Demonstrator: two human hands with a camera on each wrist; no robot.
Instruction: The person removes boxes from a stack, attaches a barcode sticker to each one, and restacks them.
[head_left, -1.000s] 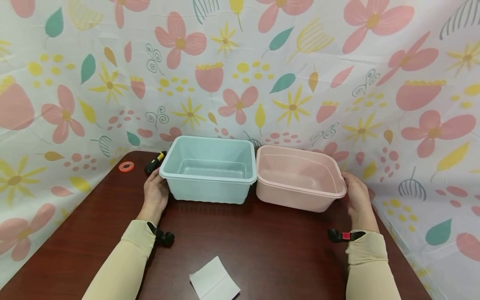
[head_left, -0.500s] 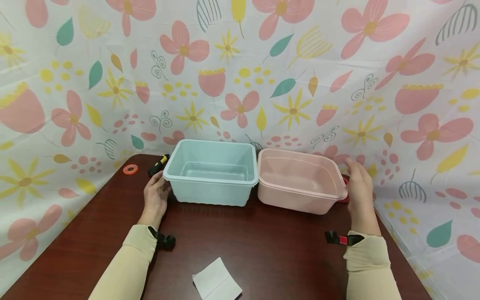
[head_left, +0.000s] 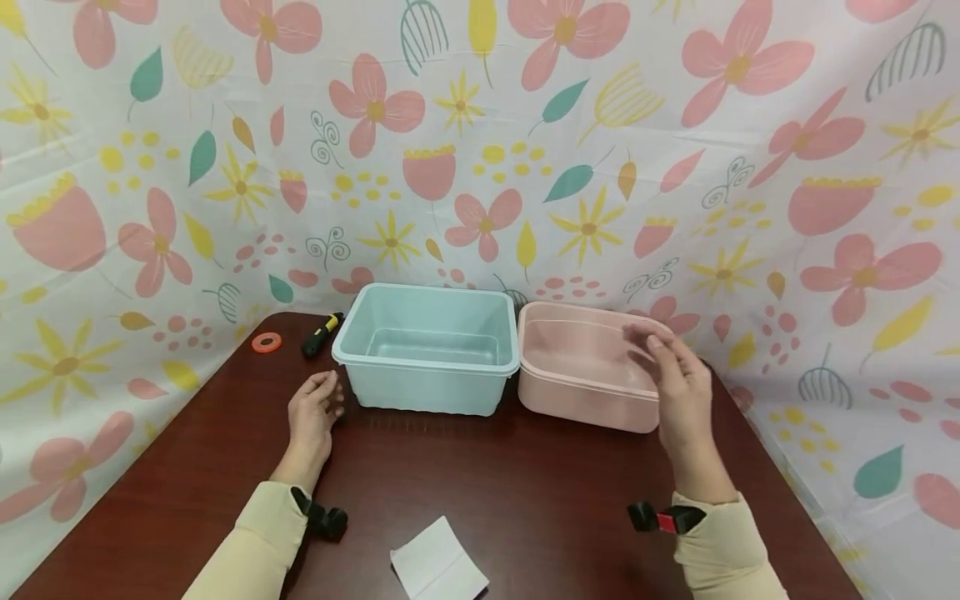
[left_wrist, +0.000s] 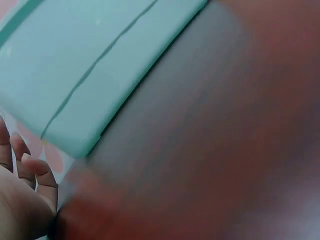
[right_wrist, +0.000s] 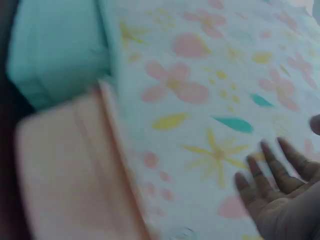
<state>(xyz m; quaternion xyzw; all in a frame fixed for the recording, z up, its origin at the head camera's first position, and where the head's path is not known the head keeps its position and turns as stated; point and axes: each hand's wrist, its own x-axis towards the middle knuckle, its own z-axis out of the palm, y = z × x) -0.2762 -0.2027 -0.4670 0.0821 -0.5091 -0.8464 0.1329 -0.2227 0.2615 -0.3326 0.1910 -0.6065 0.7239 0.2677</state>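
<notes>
A light blue plastic basin stands on the dark red-brown table against the cloth backdrop. Close by its right side sits a pink basin, turned at a slight angle. My left hand is just off the blue basin's left end, its fingers loosely bent around nothing. In the head view my right hand is in front of the pink basin's right end and hides part of it. The right wrist view shows the spread, relaxed fingers of that right hand, with nothing in them.
A folded white paper lies near the table's front. At the back left are an orange ring, perhaps a tape roll, and a black tool with yellow parts. Flowered cloth hangs behind the table and along its sides.
My right hand has left the pink basin's right edge and come left and nearer. The left hand has let go of the blue basin's left edge and drawn back slightly.
</notes>
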